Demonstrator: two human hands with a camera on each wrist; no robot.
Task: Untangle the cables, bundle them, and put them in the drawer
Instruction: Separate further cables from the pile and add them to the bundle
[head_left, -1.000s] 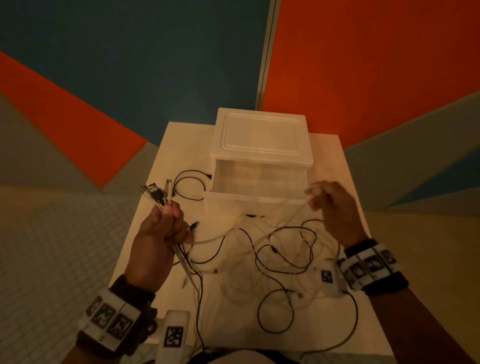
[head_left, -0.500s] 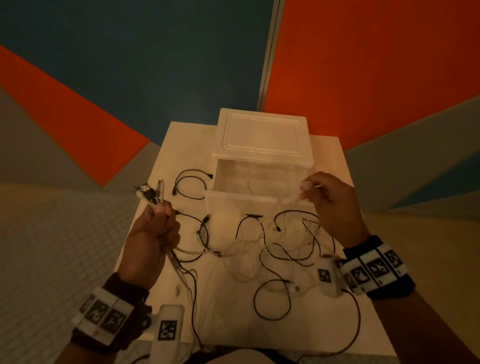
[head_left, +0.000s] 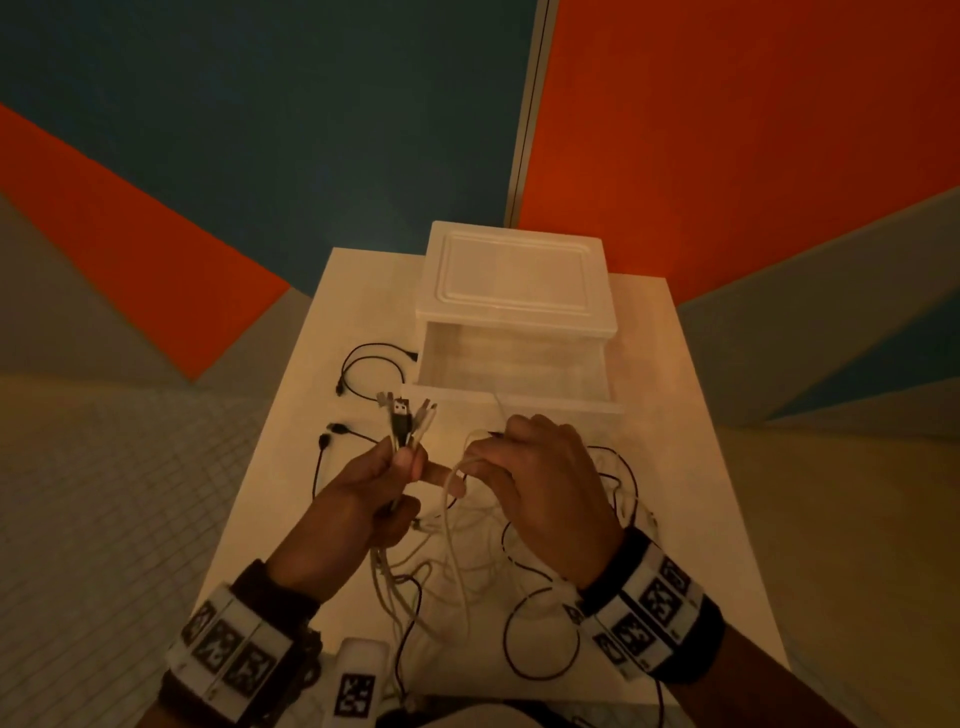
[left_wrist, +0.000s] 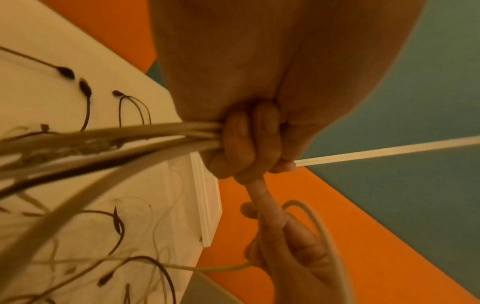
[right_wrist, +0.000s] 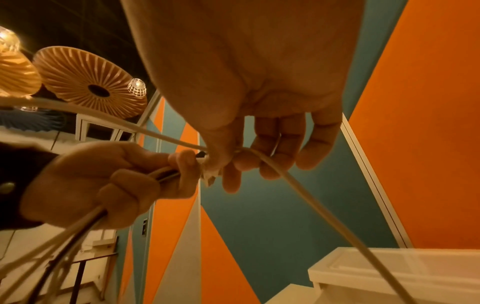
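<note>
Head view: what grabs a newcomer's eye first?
The two hands meeting mid-table: the left hand grips a bunch of cable ends with plugs fanned upward, and the right hand holds a white cable beside it. Behind them sits the open white drawer; loose cables sprawl below.

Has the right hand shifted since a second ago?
Yes. The right hand has moved left, away from the open drawer's right front corner, and now meets the left hand over the table.
</note>
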